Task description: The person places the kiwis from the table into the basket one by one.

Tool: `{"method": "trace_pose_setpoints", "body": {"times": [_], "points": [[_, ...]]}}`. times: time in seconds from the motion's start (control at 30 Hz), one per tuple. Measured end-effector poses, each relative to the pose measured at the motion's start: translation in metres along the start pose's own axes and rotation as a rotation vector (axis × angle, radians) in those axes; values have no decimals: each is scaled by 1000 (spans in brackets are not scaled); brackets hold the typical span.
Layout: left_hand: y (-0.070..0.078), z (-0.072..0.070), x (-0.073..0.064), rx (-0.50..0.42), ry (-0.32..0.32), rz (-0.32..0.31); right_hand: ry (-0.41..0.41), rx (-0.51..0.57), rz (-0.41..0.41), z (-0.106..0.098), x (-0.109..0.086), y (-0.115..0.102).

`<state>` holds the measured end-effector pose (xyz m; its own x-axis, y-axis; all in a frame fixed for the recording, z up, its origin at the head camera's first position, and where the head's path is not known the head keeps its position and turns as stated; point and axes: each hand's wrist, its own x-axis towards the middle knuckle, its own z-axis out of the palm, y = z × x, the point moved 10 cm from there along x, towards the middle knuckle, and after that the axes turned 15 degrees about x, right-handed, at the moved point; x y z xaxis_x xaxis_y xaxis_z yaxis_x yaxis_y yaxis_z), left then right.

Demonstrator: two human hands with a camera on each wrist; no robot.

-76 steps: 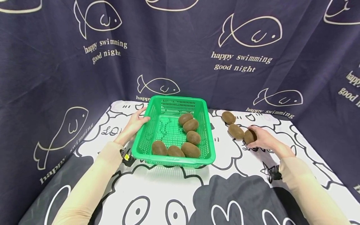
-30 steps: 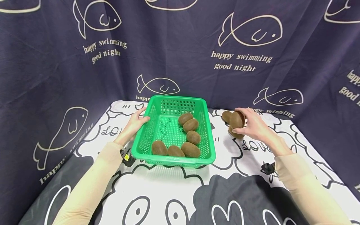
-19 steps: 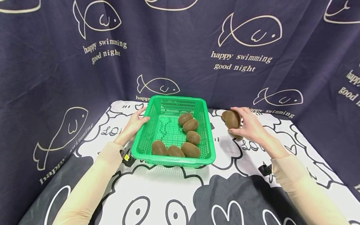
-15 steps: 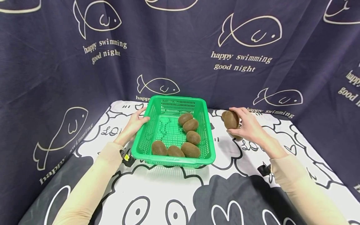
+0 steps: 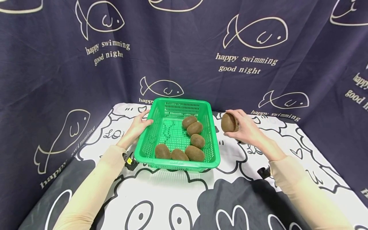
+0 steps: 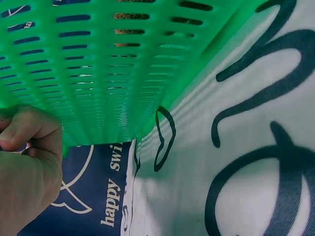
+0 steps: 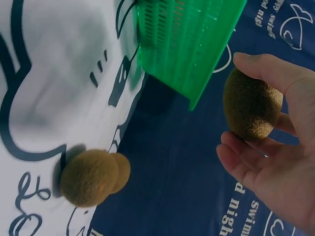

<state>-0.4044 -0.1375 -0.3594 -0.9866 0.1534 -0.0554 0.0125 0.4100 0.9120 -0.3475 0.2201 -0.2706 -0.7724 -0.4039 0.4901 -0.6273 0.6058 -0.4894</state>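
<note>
My right hand pinches a brown kiwi between thumb and fingers, off the table and just right of the green plastic basket. In the right wrist view the held kiwi is lifted clear, with two other kiwis, a near one and one partly behind it, lying on the cloth. The right hand mostly hides those two in the head view. My left hand grips the basket's left rim. Several kiwis lie inside the basket, along its right and front sides.
A white cloth with black drawings covers the table. Dark blue curtains with fish prints rise behind and at both sides. The basket's slotted side wall fills much of the left wrist view.
My right hand has taken the kiwi nearest it off the table, raised it, and carried it left past the other two toward the basket. The left hand and basket stay still.
</note>
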Motion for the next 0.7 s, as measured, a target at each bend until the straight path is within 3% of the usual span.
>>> {"method": "trace_pose_setpoints", "body": {"times": [0.23, 0.5, 0.7], "points": [[-2, 0, 2, -8, -5, 6, -28, 37, -16, 14, 10, -13], [-19, -1, 18, -25, 6, 10, -70, 37, -45, 33, 21, -32], [-21, -1, 20, -28, 17, 20, -122, 34, -42, 50, 26, -42]]}}
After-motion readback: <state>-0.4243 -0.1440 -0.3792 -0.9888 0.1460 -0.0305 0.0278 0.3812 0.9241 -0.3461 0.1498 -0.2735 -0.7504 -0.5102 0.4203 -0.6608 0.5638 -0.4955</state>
